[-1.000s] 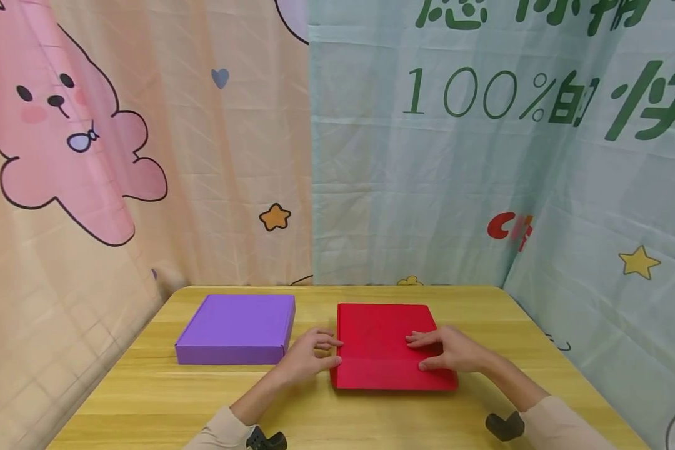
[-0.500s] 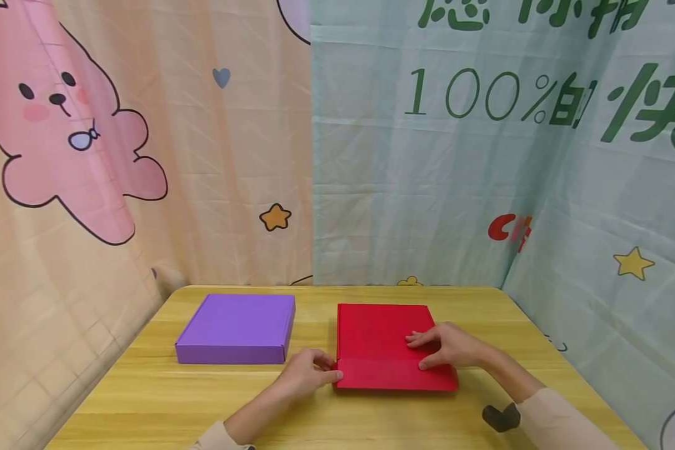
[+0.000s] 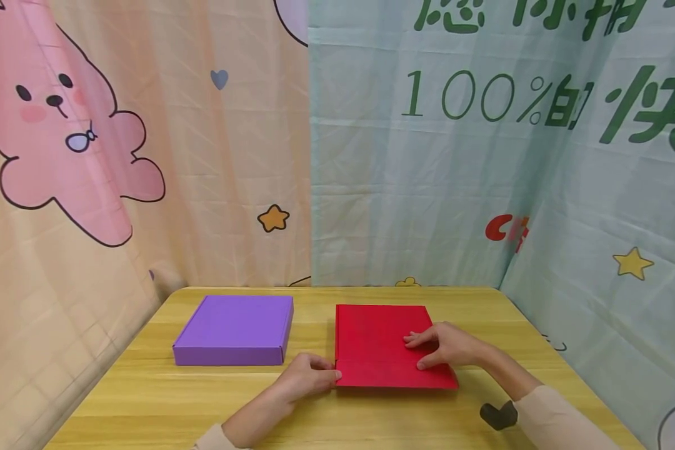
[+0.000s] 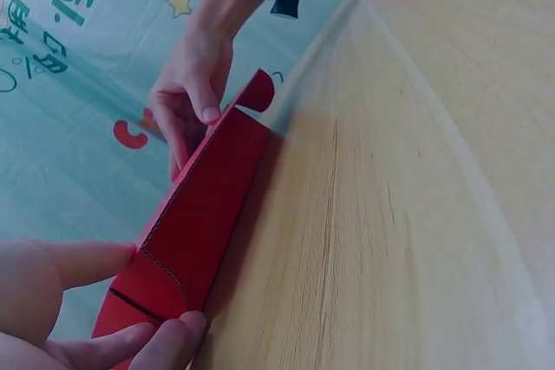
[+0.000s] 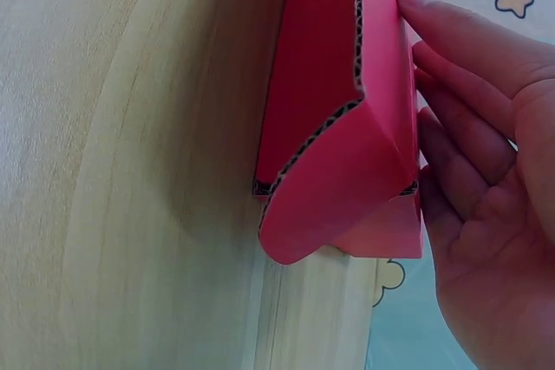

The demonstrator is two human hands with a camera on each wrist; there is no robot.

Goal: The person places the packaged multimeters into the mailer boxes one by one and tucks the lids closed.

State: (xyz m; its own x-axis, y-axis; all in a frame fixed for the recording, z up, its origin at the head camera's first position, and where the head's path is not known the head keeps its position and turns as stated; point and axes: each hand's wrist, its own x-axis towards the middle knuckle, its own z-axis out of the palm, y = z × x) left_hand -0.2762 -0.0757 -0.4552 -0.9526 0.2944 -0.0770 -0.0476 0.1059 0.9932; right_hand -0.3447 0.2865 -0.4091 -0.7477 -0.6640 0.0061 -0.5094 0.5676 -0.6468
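A red cardboard box [image 3: 379, 340] lies on the table with its lid down over it. The lid's front flap [image 4: 208, 188] shows its corrugated edge, and at the right end a rounded side tab [image 5: 334, 188] sticks out past the box front. My left hand [image 3: 309, 377] pinches the box's front left corner, thumb at the lid edge and fingertips low on the side tab there. My right hand [image 3: 452, 345] rests on the right part of the lid, thumb and fingertips spread and touching the red surface.
To the left, a closed purple cardboard box [image 3: 233, 325] sits on the wooden table [image 3: 146, 400]. Printed curtains [image 3: 405, 187] hang behind the table and along its sides. A dark wrist mount [image 3: 499, 415] shows by the right sleeve.
My left hand has slid towards me along the red box's left side, to its front corner, and its fingers have drawn together there. The right hand stays on the lid.
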